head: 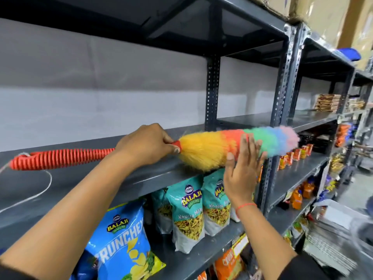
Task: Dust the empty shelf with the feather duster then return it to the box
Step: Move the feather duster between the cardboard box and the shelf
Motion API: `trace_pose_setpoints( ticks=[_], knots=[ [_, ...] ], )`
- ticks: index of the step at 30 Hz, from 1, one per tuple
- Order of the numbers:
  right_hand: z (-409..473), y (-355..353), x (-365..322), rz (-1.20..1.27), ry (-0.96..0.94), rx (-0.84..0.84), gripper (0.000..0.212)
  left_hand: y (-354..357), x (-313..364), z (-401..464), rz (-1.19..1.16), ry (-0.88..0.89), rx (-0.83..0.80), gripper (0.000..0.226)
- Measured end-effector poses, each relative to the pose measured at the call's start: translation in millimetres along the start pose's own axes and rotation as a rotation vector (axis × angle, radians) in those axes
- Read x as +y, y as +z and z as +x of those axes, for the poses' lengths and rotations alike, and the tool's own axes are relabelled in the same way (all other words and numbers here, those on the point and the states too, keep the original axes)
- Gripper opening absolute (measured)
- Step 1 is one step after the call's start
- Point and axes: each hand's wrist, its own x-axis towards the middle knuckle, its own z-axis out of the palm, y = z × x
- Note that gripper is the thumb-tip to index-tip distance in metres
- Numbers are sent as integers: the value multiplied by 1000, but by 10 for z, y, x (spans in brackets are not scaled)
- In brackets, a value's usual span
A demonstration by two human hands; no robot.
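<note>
Readable text was only on the snack bags under the grey shelf (153, 174). Blue bag (123, 245): oval "BALAJI WAFERS" logo, then big white "CRUNCHEX", first letter partly cut off. Teal bag (186, 215): same "BALAJI WAFERS" logo, "Khatta Mith..." below it, rest lost round the bag's curve. Second teal bag (216, 207) beside it: logo and "Khatta Mi..." partly covered by a hand. Orange bag (229, 265) lower down: "CRUN..." only. Yellow shelf-edge tag (240, 246): print too blurred to read. Packs further along the racks: nothing legible.
</note>
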Motion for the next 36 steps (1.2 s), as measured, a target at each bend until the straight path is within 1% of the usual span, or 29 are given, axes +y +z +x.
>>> trace_pose_setpoints(
  ticks=[4,7,10,14,17,20,22,24,26,27,31,33,36],
  knots=[
    [-38,-280,257,-7,86,90,50,151,259,-78,79,120,-138,20],
    [-234,-424,462,-70,98,67,48,473,381,-118,170,151,-195,26],
    [-615,-535,719,-149,170,-44,51,961,442,-163,254,157,-244,30],
    [-1268,-733,1098,-324,237,-267,51,1751,441,-303,313,171,-381,23],
    [-1744,-876,1374,-437,264,-419,51,2343,386,-452,352,167,-528,23],
    [-2192,-973,1649,-498,279,-557,50,2940,289,-601,381,136,-690,19],
    [-2437,-1021,1854,-545,250,-650,49,3332,227,-708,389,110,-777,20],
    [-2655,-1045,2068,-591,236,-736,53,3721,191,-809,404,80,-848,24],
    [-2863,-1054,2264,-596,259,-795,60,4089,167,-888,413,59,-901,27],
    [-2982,-1050,2365,-591,279,-814,59,4276,158,-913,419,47,-927,29],
    [-3400,-980,2686,-567,339,-867,47,4942,104,-943,453,24,-973,32],
    [-3583,-917,2846,-572,348,-893,45,5271,80,-946,471,29,-982,31],
    [-3854,-849,3065,-514,413,-912,48,5742,30,-998,516,46,-1005,32]
  ],
)
